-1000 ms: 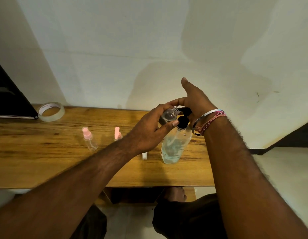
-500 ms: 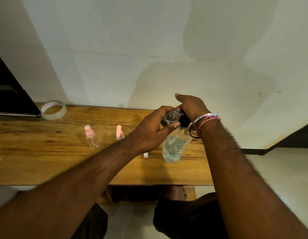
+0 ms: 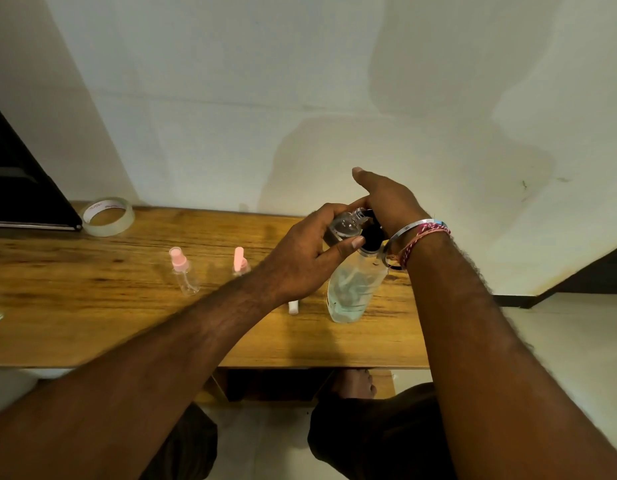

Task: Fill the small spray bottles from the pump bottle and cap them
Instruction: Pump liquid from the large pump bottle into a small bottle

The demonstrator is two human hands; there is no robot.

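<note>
The left hand [image 3: 300, 258] held an uncapped small spray bottle [image 3: 345, 225] at the pump bottle [image 3: 352, 289]'s black head, the right hand [image 3: 383, 199] resting its relaxed fingers on top.

Grainy wooden table [image 3: 92, 323], clear glossy plastic pump bottle [image 3: 352, 292].

Three spray bottles [image 3: 186, 271] [image 3: 240, 261] [image 3: 345, 225], one pump bottle [image 3: 352, 289]

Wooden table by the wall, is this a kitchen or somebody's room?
Probably a room at home, not a kitchen. The wooden table stands against a plain wall, holding a tape roll and a dark laptop-like thing.
</note>
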